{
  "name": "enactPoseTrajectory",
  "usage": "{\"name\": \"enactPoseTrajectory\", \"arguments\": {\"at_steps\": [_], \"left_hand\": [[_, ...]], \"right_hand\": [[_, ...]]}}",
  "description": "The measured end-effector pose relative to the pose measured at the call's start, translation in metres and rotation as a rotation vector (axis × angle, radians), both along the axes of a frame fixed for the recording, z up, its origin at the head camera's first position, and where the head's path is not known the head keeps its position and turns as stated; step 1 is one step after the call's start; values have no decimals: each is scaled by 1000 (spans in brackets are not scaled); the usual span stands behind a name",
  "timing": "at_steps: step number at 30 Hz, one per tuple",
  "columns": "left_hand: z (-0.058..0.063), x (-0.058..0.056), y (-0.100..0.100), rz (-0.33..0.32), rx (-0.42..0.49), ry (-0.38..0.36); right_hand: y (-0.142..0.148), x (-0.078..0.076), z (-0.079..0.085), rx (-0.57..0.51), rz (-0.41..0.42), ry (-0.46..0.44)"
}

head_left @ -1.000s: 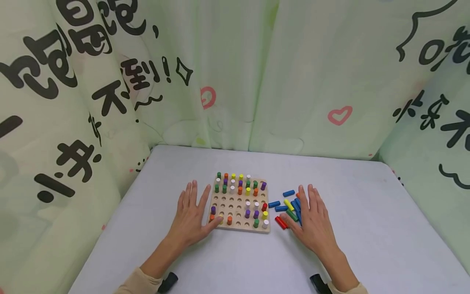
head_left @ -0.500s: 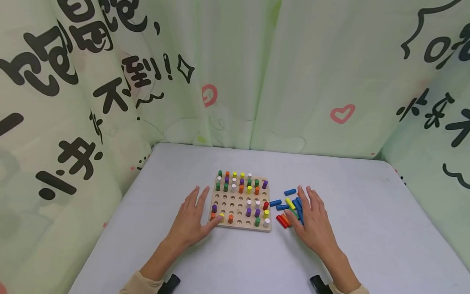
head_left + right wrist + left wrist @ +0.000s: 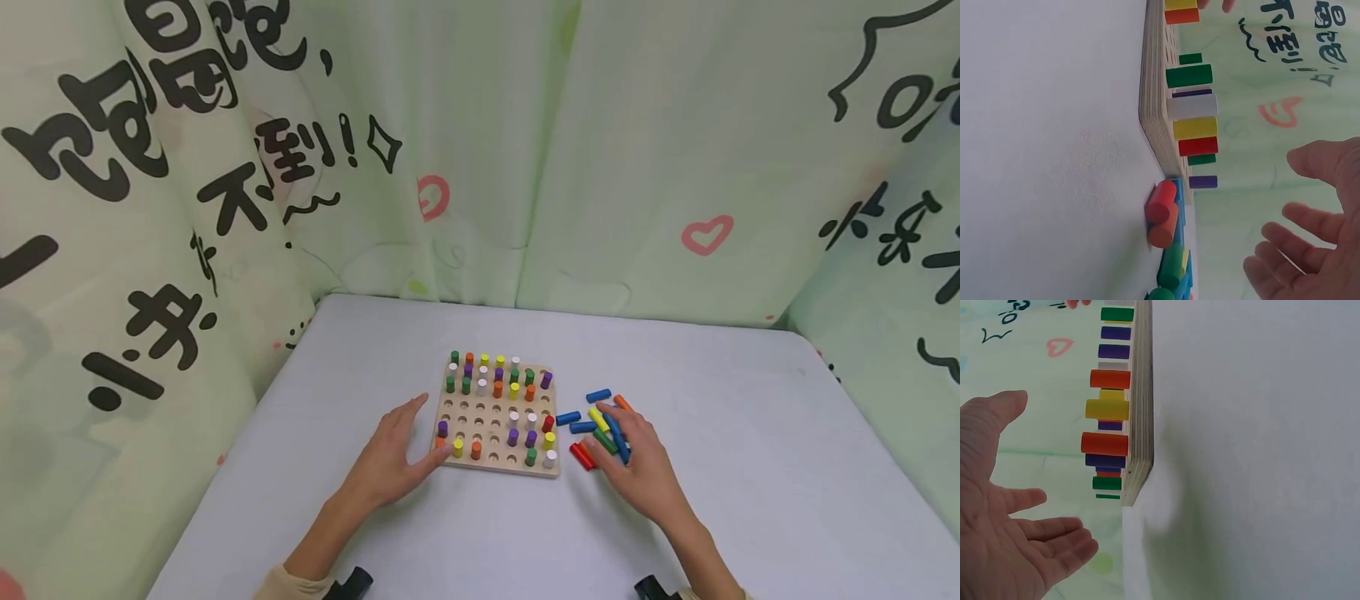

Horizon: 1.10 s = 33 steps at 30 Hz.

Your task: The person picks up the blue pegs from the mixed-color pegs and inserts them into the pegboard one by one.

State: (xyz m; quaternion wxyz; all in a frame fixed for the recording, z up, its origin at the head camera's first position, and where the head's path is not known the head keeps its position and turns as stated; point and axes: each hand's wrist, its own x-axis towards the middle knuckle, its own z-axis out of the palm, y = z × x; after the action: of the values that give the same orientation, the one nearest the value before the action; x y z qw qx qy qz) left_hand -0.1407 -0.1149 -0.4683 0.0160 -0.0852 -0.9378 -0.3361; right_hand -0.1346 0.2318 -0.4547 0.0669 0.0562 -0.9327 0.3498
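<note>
The pegboard [image 3: 485, 414] is seen at lower centre in the head view, loose pegs [image 3: 582, 427] right of it. Nothing is held by left hand [image 3: 386, 461] or right hand [image 3: 639, 468], each grip apart; loose pegs might be rolled away if brushed.

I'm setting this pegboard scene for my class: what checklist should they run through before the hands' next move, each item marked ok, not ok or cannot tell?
1. Pegboard lying flat on the table: ok.
2. Empty holes available: ok, several show in the middle rows.
3. Right hand free and near the loose pegs: ok, it holds nothing and is over their right side.
4. Left hand gripping the pegboard: not ok, it is open beside the left edge.
5. Loose pegs sorted by colour: not ok, blue, red, orange, yellow and green lie mixed.
6. Full count of loose pegs: cannot tell, the right hand may hide some.
</note>
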Motion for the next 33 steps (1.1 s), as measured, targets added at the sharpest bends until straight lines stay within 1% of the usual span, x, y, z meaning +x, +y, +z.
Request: {"name": "enactPoseTrajectory", "arguments": {"at_steps": [5,8,13,17,21,25,33], "left_hand": [[-2,-3,2,-2,105,-44],[-6,-5,2,-13,131,-50],[-11,-9,-2,-57,113,-28],[-14,-17,-6,-100,92,-26],[-17,-24,-8,-127,84,-50],[-20,-31,-10,-150,83,-79],[-23,-42,-12,-164,58,-170]], "right_hand": [[-1,-1,-2,-51,-3,-21],[-1,-3,-4,-81,-2,-40],[-1,-8,-5,-114,6,-64],[0,-16,-4,-131,12,-69],[1,-23,-6,-121,17,-82],[2,-30,-11,-104,29,-91],[-1,-45,-22,-49,52,-114]]}}
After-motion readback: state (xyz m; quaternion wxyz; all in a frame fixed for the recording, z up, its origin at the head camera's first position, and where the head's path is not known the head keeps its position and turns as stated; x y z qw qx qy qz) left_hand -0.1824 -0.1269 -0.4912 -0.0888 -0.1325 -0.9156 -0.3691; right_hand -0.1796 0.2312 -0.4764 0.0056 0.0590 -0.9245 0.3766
